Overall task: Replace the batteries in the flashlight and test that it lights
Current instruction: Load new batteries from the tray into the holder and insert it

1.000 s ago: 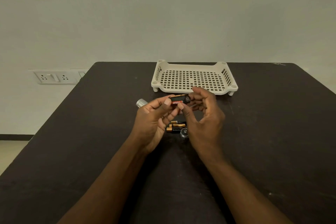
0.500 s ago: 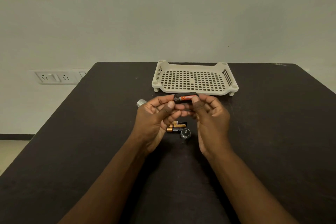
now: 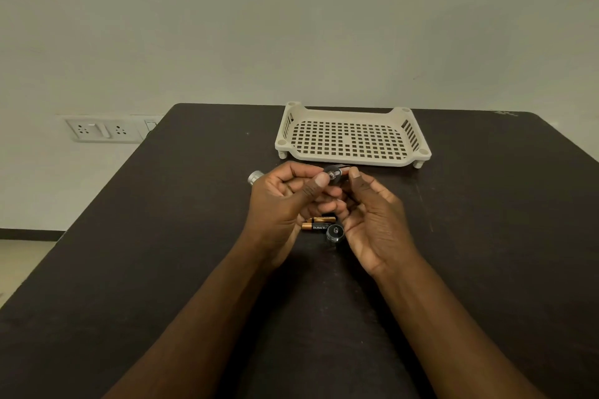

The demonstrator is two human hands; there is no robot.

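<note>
My left hand [image 3: 282, 201] and my right hand [image 3: 372, 214] hold a small black battery holder [image 3: 335, 173] between their fingertips above the table, its round end with a metal contact turned toward me. Both thumbs press against it. Below the hands, two copper-and-black batteries [image 3: 316, 226] lie on the dark table [image 3: 162, 253]. A round black flashlight cap [image 3: 334, 232] lies just right of them. The silver end of the flashlight body [image 3: 255, 177] shows left of my left hand; the rest of it is hidden.
A cream perforated plastic tray [image 3: 353, 139] stands at the back of the table, just beyond my hands. A wall socket plate [image 3: 103, 130] sits on the wall to the left. The table's left edge runs diagonally.
The holder has turned from lying sideways with its orange battery label showing to pointing its round end at me. My right hand has dropped slightly and opened its palm upward.
</note>
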